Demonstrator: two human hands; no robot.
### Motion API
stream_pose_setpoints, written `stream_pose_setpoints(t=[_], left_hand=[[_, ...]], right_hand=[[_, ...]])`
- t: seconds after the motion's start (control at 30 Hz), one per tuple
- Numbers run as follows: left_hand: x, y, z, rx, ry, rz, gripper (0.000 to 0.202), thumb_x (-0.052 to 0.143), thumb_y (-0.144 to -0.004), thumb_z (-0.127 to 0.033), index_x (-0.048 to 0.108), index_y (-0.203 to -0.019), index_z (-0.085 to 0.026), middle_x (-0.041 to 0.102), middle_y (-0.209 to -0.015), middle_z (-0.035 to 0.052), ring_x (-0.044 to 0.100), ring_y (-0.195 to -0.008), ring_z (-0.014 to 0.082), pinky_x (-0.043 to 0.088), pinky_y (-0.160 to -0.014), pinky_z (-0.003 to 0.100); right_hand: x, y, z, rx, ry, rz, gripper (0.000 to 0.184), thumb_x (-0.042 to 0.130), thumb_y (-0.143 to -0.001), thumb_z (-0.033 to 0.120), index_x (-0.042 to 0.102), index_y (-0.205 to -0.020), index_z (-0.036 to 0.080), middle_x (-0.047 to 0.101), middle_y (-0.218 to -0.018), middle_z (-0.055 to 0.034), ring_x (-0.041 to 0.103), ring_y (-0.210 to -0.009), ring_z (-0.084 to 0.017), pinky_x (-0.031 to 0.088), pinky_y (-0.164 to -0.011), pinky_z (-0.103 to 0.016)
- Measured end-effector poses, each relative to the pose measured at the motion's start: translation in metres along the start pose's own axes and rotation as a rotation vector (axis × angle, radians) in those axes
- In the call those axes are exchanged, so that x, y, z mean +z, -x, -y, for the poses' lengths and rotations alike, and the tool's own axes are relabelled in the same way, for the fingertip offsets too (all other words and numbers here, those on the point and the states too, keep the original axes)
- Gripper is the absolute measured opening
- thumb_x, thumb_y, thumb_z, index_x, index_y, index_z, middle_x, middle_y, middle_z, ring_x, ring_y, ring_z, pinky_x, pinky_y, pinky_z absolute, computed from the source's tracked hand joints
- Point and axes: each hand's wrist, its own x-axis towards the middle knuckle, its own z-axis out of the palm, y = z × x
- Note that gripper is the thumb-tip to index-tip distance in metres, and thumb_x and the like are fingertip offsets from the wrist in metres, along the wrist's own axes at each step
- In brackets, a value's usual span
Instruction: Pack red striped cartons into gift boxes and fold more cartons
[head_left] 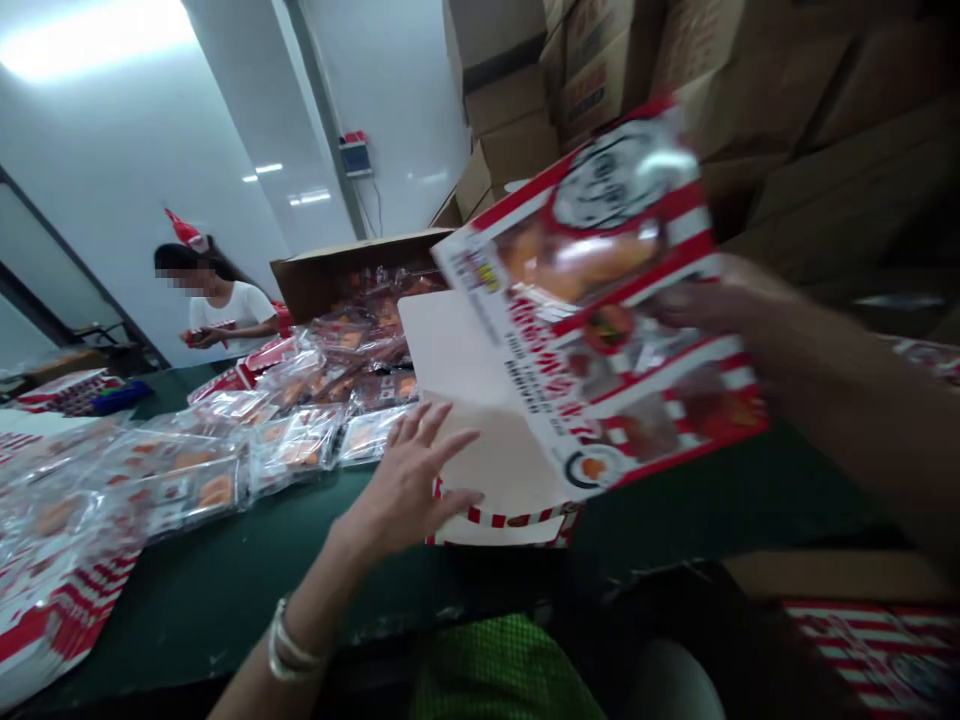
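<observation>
My right hand (701, 300) grips a red-and-white striped printed box (551, 390), raised and tilted on the right, with a clear window and orange food-like shapes showing. Its fingers are partly hidden and blurred at the box's edge. My left hand (409, 480), with fingers spread, is over the left side of a white card panel (457, 370) with rounded corners. Whether it presses on the panel I cannot tell. Part of the panel lies behind the printed box, and a striped red-and-white edge shows at its lower end.
Clear plastic packets (300, 450) with orange items cover the left of the green table (300, 570), before an open carton (315, 285). Striped card sheets (75, 610) are stacked at lower left. Cardboard boxes (810, 190) rise at right. Another person (225, 305) stands far left.
</observation>
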Motion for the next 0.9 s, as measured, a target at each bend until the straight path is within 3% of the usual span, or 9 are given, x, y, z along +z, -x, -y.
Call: stream_pose_setpoints(t=[0.07,0.17,0.3,0.4,0.5,0.6,0.7,0.8,0.9], left_hand=[[-0.008,0.009,0.038,-0.018,-0.156,0.111,0.041,0.068,-0.078,-0.039,0.063,-0.117,-0.025,0.039,-0.146,0.0143,0.025,-0.138,0.042,0.021,-0.107,0.067],[-0.005,0.016,0.065,0.015,-0.157,0.163,0.03,0.061,-0.085,-0.034,0.061,-0.112,-0.021,0.051,-0.134,0.0161,0.046,-0.126,0.0333,0.04,-0.101,0.053],[0.003,0.018,0.068,-0.008,-0.109,0.097,0.019,0.062,-0.085,-0.029,0.06,-0.099,-0.017,0.059,-0.115,0.0136,0.055,-0.108,0.0274,0.048,-0.089,0.042],[0.009,0.013,0.069,-0.03,-0.119,0.071,0.02,0.064,-0.084,-0.034,0.059,-0.093,-0.017,0.058,-0.107,0.0103,0.055,-0.101,0.025,0.048,-0.086,0.04],[0.019,0.009,0.07,-0.067,-0.168,0.089,0.027,0.067,-0.081,-0.039,0.056,-0.09,-0.017,0.058,-0.102,0.0093,0.054,-0.096,0.0245,0.047,-0.084,0.039],[0.023,0.013,0.068,-0.099,-0.168,0.083,0.03,0.069,-0.079,-0.041,0.054,-0.088,-0.017,0.058,-0.1,0.0096,0.054,-0.094,0.0249,0.047,-0.084,0.041],[0.005,0.019,0.062,-0.081,-0.022,0.099,0.041,0.071,-0.076,-0.041,0.055,-0.105,-0.017,0.06,-0.109,0.0103,0.055,-0.1,0.0259,0.047,-0.088,0.041],[-0.025,-0.003,0.054,-0.069,0.182,0.056,0.039,0.066,-0.082,-0.036,0.056,-0.118,-0.022,0.064,-0.115,0.0066,0.059,-0.103,0.0227,0.048,-0.09,0.037],[-0.034,-0.063,0.046,-0.087,0.39,0.141,0.02,0.066,-0.08,-0.031,0.069,-0.096,-0.019,0.072,-0.093,0.0029,0.066,-0.086,0.0184,0.051,-0.082,0.031]], right_hand=[[0.019,-0.019,-0.004,0.011,-0.079,0.11,0.07,0.075,-0.064,0.041,0.054,-0.128,0.023,0.068,-0.111,-0.0066,0.068,-0.091,-0.031,0.056,-0.074,-0.046],[0.043,-0.041,-0.04,0.021,0.015,0.234,0.086,0.081,-0.056,0.04,0.047,-0.133,0.022,0.065,-0.117,-0.0084,0.063,-0.101,-0.033,0.055,-0.082,-0.046],[0.044,-0.049,-0.086,-0.019,0.374,0.427,0.094,0.08,-0.059,0.046,0.042,-0.14,0.019,0.059,-0.125,-0.0124,0.056,-0.111,-0.038,0.047,-0.097,-0.052],[0.045,-0.048,-0.102,-0.064,0.62,0.589,0.096,0.081,-0.058,0.045,0.04,-0.142,0.025,0.054,-0.133,-0.0095,0.052,-0.115,-0.041,0.041,-0.101,-0.056],[0.061,-0.039,-0.113,-0.094,0.794,0.681,0.098,0.082,-0.054,0.043,0.042,-0.141,0.024,0.053,-0.132,-0.0115,0.05,-0.115,-0.043,0.04,-0.098,-0.058],[0.078,-0.021,-0.122,-0.051,0.85,0.744,0.099,0.083,-0.05,0.047,0.046,-0.138,0.019,0.056,-0.127,-0.016,0.051,-0.112,-0.044,0.038,-0.097,-0.06],[0.087,-0.002,-0.126,-0.014,0.822,0.777,0.102,0.082,-0.049,0.051,0.048,-0.136,0.013,0.054,-0.129,-0.0205,0.047,-0.116,-0.047,0.034,-0.1,-0.061],[0.093,0.004,-0.126,0.019,0.821,0.839,0.108,0.081,-0.048,0.051,0.044,-0.14,0.008,0.05,-0.132,-0.0248,0.043,-0.119,-0.051,0.029,-0.101,-0.066],[0.095,0.001,-0.115,0.021,0.804,0.888,0.11,0.082,-0.047,0.046,0.041,-0.141,0.007,0.041,-0.141,-0.0264,0.036,-0.126,-0.052,0.027,-0.104,-0.066]])
